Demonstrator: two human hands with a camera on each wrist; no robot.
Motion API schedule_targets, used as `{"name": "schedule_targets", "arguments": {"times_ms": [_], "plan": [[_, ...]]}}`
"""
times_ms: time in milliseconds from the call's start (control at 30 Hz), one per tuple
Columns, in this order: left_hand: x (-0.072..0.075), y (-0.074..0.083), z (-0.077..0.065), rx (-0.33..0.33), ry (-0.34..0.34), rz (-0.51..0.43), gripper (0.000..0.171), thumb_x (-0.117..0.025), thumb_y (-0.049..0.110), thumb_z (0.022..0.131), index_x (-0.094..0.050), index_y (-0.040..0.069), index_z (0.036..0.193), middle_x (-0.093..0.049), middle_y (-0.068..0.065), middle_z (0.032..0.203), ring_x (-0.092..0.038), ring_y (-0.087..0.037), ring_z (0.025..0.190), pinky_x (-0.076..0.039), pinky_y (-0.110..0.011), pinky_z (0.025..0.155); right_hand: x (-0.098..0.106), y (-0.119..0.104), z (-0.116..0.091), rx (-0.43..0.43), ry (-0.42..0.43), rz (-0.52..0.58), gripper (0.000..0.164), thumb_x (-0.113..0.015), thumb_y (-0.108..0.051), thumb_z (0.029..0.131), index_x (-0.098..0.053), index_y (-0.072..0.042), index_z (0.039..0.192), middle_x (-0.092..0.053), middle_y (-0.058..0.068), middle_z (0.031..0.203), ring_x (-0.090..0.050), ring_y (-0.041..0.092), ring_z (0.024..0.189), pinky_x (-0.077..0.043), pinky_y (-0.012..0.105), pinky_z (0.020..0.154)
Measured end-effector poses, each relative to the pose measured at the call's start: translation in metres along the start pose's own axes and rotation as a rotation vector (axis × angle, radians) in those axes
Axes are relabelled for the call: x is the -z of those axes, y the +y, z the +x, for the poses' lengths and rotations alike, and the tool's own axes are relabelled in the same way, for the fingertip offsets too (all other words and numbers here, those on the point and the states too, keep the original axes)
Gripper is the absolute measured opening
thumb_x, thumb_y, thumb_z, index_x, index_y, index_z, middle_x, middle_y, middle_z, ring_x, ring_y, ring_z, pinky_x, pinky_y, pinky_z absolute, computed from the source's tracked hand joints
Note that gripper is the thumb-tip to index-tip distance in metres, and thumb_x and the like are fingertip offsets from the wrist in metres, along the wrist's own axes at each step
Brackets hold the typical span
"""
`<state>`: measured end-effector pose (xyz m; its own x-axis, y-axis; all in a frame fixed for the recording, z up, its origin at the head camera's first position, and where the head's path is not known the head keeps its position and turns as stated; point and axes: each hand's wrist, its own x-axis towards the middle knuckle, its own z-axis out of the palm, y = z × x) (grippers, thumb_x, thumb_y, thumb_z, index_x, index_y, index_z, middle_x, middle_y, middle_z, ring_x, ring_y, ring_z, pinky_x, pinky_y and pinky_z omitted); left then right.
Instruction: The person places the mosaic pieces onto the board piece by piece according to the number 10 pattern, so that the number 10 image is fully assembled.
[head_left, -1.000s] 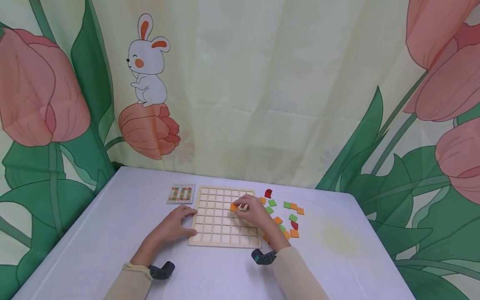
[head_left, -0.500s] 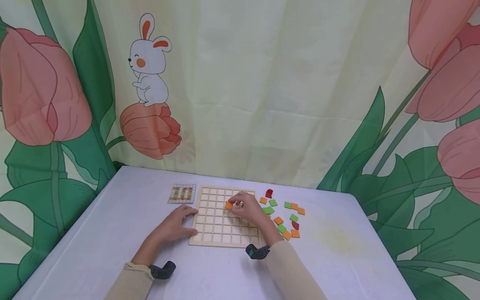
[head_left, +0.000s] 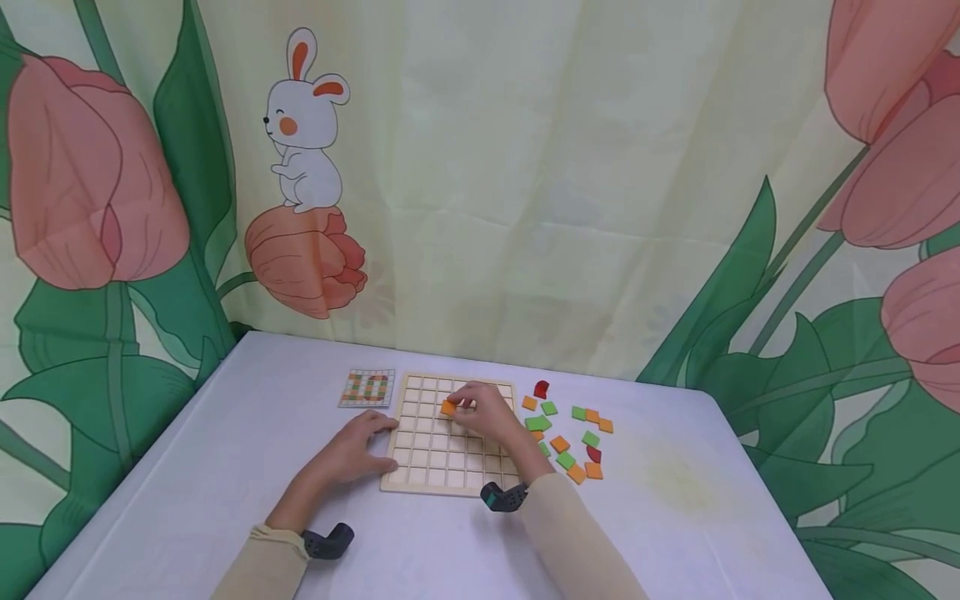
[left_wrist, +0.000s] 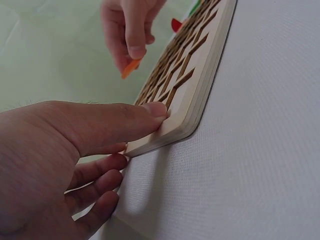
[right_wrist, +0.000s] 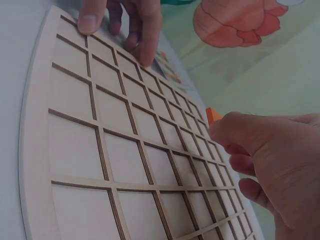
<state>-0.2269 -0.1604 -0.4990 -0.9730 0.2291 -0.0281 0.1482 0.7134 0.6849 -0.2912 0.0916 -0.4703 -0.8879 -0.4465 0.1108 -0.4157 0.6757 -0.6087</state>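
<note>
In the head view, a square wooden grid board (head_left: 437, 459) lies on the white table, with bare cells. My left hand (head_left: 348, 450) rests at its left edge. The left wrist view shows the thumb (left_wrist: 145, 116) pressing on the board's rim near a corner, the other fingers beside the edge. My right hand (head_left: 486, 412) is over the board's upper middle, pinching a small orange square tile (head_left: 447, 407) between thumb and fingers. In the left wrist view, that orange tile (left_wrist: 131, 68) is tilted and held above the board. The right hand and forearm hide part of the grid.
A printed pattern card (head_left: 367, 388) lies left of the board. On the right are scattered green tiles (head_left: 550, 408), orange tiles (head_left: 559, 444) and red curved pieces (head_left: 542, 389). A curtain (head_left: 510, 183) hangs behind the table.
My right hand has moved left across the board with the orange tile, in small steps. The left hand stays at the board's left edge. The whole view has shifted slightly.
</note>
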Motion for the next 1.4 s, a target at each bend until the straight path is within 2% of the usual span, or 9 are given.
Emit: {"name": "schedule_targets", "arguments": {"times_ms": [500,833,933,1200,1400], "plan": [[0.001,0.002,-0.001,0.022,-0.004,0.001,0.066,-0.086,0.028,0.070,-0.060,0.015,0.130,-0.057,-0.003,0.123,-0.054,-0.025,0.121,-0.045,-0.048,0.103,-0.014,-0.006,0.016,-0.006,-0.019,0.015,0.026,-0.071,-0.019,0.087,-0.073,-0.014,0.112,-0.066,-0.002,0.099,-0.055,0.010,0.083,-0.048,0.019,0.067],[0.002,0.003,-0.002,0.022,-0.008,-0.003,0.066,-0.085,0.028,0.072,-0.059,0.014,0.131,-0.057,-0.003,0.122,-0.054,-0.025,0.119,-0.046,-0.048,0.102,-0.024,-0.006,0.028,0.046,-0.005,-0.023,0.026,-0.072,-0.018,0.086,-0.073,-0.011,0.111,-0.068,0.000,0.099,-0.056,0.008,0.080,-0.047,0.019,0.065],[0.002,0.004,-0.002,0.022,-0.007,-0.001,0.065,-0.085,0.028,0.072,-0.059,0.015,0.130,-0.057,-0.002,0.122,-0.054,-0.024,0.120,-0.046,-0.047,0.103,-0.025,-0.006,0.031,0.028,-0.009,-0.006,0.027,-0.072,-0.019,0.086,-0.072,-0.012,0.112,-0.068,-0.002,0.099,-0.056,0.009,0.081,-0.047,0.019,0.066],[0.000,0.001,0.000,0.008,0.001,0.011,0.064,-0.085,0.027,0.072,-0.060,0.016,0.130,-0.057,-0.002,0.123,-0.053,-0.024,0.121,-0.045,-0.047,0.103,-0.029,-0.008,0.037,-0.029,-0.005,0.056,0.009,-0.072,-0.017,0.087,-0.068,-0.017,0.094,-0.063,-0.003,0.087,-0.054,0.010,0.076,-0.046,0.021,0.065],[0.000,-0.001,0.001,-0.005,0.005,0.022,0.063,-0.085,0.026,0.071,-0.061,0.015,0.128,-0.057,-0.002,0.123,-0.053,-0.024,0.121,-0.046,-0.047,0.102,-0.033,-0.009,0.039,-0.034,0.006,0.057,0.007,-0.073,-0.016,0.085,-0.068,-0.015,0.090,-0.063,-0.002,0.085,-0.053,0.009,0.074,-0.046,0.022,0.064]]}}
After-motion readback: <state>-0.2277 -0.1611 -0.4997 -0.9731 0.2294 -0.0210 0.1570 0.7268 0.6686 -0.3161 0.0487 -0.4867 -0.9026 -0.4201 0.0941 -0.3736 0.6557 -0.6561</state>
